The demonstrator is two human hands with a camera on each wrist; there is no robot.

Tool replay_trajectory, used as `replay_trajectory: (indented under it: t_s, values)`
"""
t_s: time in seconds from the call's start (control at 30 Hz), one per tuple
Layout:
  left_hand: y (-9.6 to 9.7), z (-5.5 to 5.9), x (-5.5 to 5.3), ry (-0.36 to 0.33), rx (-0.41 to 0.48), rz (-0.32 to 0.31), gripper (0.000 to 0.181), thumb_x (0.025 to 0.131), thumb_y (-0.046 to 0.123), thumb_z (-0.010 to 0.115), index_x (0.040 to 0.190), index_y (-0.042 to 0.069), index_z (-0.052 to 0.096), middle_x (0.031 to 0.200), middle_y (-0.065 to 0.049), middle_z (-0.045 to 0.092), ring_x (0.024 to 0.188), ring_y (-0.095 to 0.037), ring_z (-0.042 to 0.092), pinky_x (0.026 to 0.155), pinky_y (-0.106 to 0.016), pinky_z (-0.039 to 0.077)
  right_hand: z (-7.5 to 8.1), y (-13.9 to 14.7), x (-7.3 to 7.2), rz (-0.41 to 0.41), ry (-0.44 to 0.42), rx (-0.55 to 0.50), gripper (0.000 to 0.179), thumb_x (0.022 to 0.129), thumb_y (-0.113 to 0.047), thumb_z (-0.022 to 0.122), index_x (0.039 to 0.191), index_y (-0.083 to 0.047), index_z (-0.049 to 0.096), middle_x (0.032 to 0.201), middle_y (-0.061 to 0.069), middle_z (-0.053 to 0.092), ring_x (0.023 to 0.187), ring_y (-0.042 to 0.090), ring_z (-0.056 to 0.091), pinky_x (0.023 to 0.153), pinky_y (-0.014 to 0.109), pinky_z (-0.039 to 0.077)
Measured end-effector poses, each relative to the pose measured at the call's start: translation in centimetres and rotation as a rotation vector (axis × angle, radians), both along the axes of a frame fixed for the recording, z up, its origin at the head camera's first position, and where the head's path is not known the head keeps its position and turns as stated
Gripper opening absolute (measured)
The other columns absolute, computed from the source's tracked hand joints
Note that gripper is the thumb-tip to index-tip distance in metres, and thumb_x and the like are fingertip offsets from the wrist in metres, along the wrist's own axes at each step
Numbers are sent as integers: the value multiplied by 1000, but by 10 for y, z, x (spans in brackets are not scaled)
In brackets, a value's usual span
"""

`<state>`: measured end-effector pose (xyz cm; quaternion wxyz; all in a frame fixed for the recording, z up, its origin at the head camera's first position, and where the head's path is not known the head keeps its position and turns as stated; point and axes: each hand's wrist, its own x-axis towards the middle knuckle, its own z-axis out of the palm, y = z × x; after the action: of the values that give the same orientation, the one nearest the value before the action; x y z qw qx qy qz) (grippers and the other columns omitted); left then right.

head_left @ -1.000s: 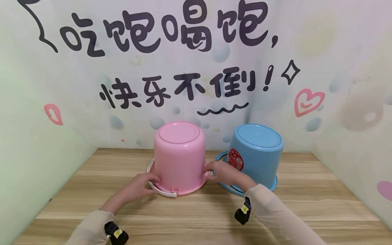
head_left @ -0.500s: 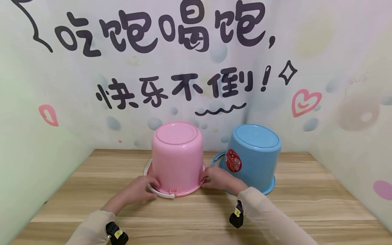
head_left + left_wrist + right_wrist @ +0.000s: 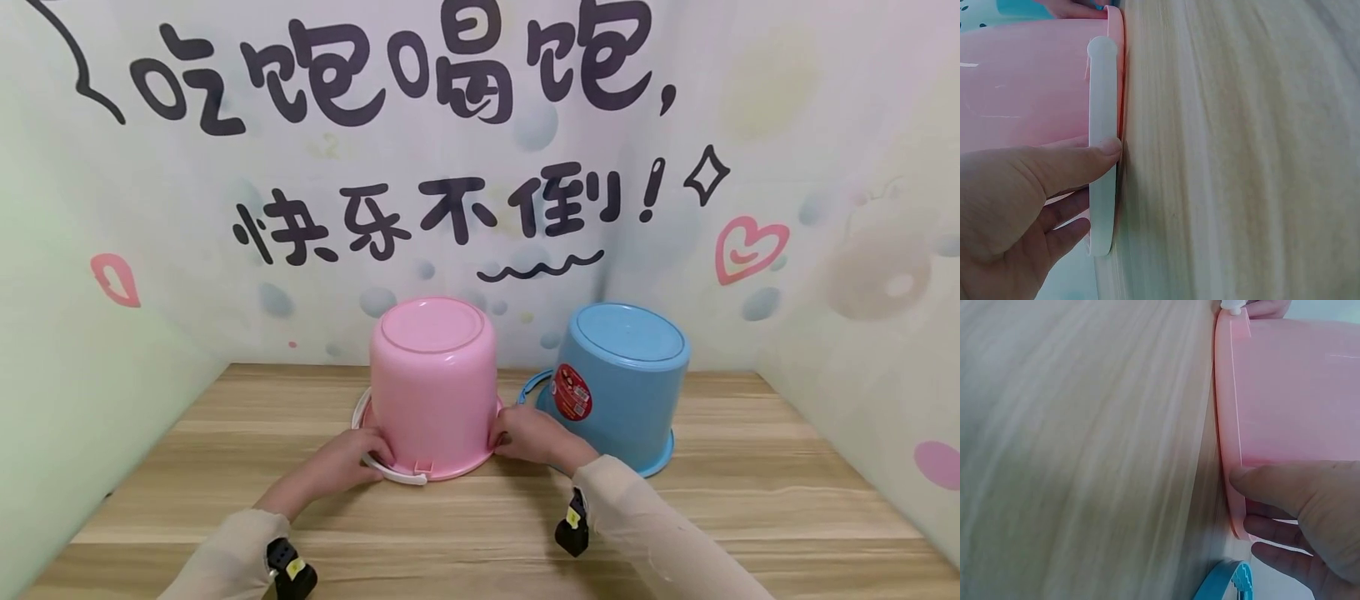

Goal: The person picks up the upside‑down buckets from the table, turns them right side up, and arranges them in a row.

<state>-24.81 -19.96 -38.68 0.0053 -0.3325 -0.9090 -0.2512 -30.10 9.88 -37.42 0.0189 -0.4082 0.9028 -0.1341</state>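
A pink bucket (image 3: 433, 392) stands upside down on the wooden table, its rim at the tabletop. Its white handle (image 3: 1104, 194) lies along the rim on the left side. My left hand (image 3: 348, 458) grips the bucket's rim there, with the thumb (image 3: 1088, 164) across the handle and the other fingers partly hidden behind it. On the opposite side my right hand (image 3: 534, 435) holds the rim, thumb (image 3: 1266, 482) on its edge and fingers beside the wall. To the right, a blue bucket (image 3: 630, 392) with a red label is also upside down, partly behind my right hand.
The blue bucket's handle (image 3: 534, 385) sticks out on its left, close to my right hand. Behind the table (image 3: 465, 542) hangs a printed backdrop (image 3: 420, 208) with large dark characters, and pale walls stand at both sides.
My right hand has moved in from beside the blue bucket's rim onto the pink bucket's rim. The left fingers have closed in on the rim and handle. The view has shifted slightly.
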Motion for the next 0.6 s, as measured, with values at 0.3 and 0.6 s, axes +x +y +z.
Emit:
replay_trajectory:
  t_s: [0.3, 0.6]
  values:
    - [1, 1, -1, 6, -12, 2, 10, 75, 2, 72, 83, 6, 65, 86, 3, 56, 80, -16, 54, 75, -35, 46, 5, -6, 2, -67, -15, 33, 5, 78, -10, 72, 82, -13, 72, 79, -5, 66, 73, 6, 58, 70, 20, 49]
    - [2, 1, 0, 27, -17, -6, 11, 76, 2, 71, 82, 7, 64, 86, 3, 57, 81, -17, 54, 76, -37, 46, 0, -6, 1, -64, -8, 27, 6, 78, -6, 72, 81, -11, 71, 75, -4, 64, 66, 5, 53, 64, 18, 48]
